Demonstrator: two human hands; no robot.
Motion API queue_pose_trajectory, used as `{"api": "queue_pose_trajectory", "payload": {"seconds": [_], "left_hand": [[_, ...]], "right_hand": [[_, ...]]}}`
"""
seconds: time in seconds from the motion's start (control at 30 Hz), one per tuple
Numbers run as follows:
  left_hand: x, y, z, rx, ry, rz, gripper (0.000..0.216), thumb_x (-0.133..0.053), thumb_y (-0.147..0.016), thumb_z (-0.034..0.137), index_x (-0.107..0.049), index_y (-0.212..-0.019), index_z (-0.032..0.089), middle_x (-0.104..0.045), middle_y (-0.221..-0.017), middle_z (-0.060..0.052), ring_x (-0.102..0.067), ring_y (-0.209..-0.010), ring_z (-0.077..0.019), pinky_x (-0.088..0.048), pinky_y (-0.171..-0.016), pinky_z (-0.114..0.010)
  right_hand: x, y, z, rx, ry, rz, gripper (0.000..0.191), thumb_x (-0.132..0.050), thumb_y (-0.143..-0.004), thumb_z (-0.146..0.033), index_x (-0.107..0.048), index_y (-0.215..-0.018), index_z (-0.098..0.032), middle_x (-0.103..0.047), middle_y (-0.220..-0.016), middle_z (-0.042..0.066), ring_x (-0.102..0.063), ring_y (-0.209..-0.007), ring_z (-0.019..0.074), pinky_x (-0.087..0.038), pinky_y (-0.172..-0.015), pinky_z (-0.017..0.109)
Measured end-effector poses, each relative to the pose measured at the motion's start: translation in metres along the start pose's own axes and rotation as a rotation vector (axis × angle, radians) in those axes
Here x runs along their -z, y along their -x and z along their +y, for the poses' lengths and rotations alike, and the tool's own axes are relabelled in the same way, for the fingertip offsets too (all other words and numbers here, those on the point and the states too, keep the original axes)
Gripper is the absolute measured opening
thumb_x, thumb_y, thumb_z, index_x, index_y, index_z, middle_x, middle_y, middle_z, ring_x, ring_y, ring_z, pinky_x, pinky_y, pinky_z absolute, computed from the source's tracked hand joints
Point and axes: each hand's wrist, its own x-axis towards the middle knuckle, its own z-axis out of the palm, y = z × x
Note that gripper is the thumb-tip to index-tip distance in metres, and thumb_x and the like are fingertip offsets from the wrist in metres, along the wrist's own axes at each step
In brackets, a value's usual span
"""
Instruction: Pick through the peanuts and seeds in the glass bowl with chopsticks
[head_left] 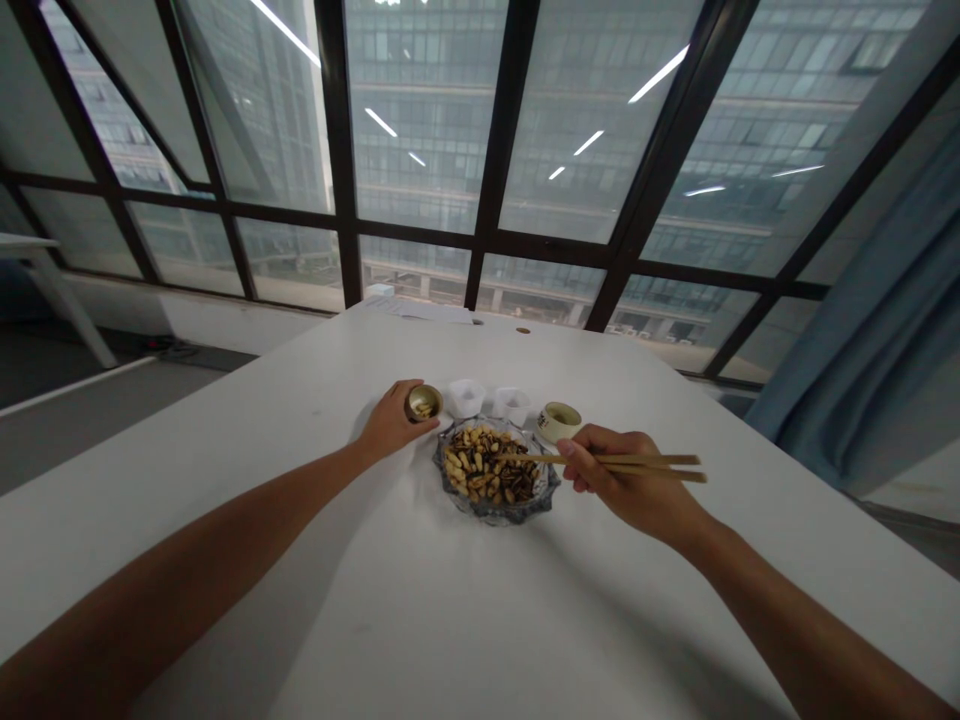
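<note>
My left hand [395, 418] is wrapped round a small greenish cup [413, 404], tilted a little, with a few pale nuts [424, 410] at its bottom. In my right hand [626, 475] is a pair of wooden chopsticks [660, 466], their tips over the food in a clear glass dish [501, 516]. Pale peanuts [476, 465] and dark striped seeds [523, 481] are heaped in that dish, peanuts mostly on the left. Whether the tips pinch anything cannot be made out. A second small cup [559, 422] with dark writing stands just beyond my right hand.
Two small white containers [466, 397] stand behind the dish, between the cups. Papers [431, 311] and a small brown round thing [523, 330] lie at the far edge of the white table [360, 620]. Windows rise behind it; a blue curtain [862, 340] hangs at right.
</note>
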Motion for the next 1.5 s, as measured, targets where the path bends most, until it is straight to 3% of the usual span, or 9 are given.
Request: {"api": "queue_pose_trajectory", "payload": {"seconds": [0.23,0.8,1.3,1.5], "left_hand": [[-0.0008,-0.0019,-0.0005,-0.021,-0.019,0.003,0.066,-0.082,-0.07,0.044,-0.056,-0.126,0.02,-0.063,-0.127,-0.012,-0.063,-0.118,-0.0302,-0.05,-0.104,-0.046],[-0.0004,-0.0016,0.0003,-0.02,-0.013,0.001,0.067,-0.082,-0.07,0.045,-0.056,-0.126,0.02,-0.063,-0.128,-0.012,-0.063,-0.118,-0.03,-0.051,-0.103,-0.045],[-0.0015,-0.0017,0.0003,-0.029,-0.015,0.007,0.068,-0.082,-0.071,0.046,-0.056,-0.127,0.019,-0.063,-0.128,-0.013,-0.063,-0.119,-0.0302,-0.051,-0.103,-0.045],[-0.0006,-0.0009,0.0,-0.026,-0.015,0.011,0.067,-0.082,-0.071,0.046,-0.056,-0.126,0.02,-0.064,-0.127,-0.012,-0.064,-0.118,-0.0301,-0.052,-0.103,-0.045]], "right_hand": [[-0.0063,-0.0015,0.0019,0.115,0.111,-0.055,0.049,-0.049,-0.098,-0.057,-0.064,-0.07,-0.02,-0.063,-0.055,0.002,-0.057,-0.047,0.0137,-0.042,-0.044,0.026],[-0.0074,-0.0008,0.0057,0.238,0.21,-0.092,0.047,-0.049,-0.102,-0.053,-0.071,-0.078,-0.019,-0.066,-0.06,0.002,-0.06,-0.05,0.0121,-0.044,-0.048,0.023],[-0.0055,0.0021,-0.0014,0.499,0.31,-0.122,0.047,-0.041,-0.108,-0.044,-0.07,-0.082,-0.017,-0.067,-0.065,0.004,-0.062,-0.054,0.0128,-0.044,-0.052,0.024],[-0.0083,0.002,0.0025,0.455,0.276,-0.132,0.047,-0.041,-0.107,-0.046,-0.07,-0.084,-0.018,-0.068,-0.067,0.004,-0.063,-0.056,0.0133,-0.045,-0.053,0.024]]}}
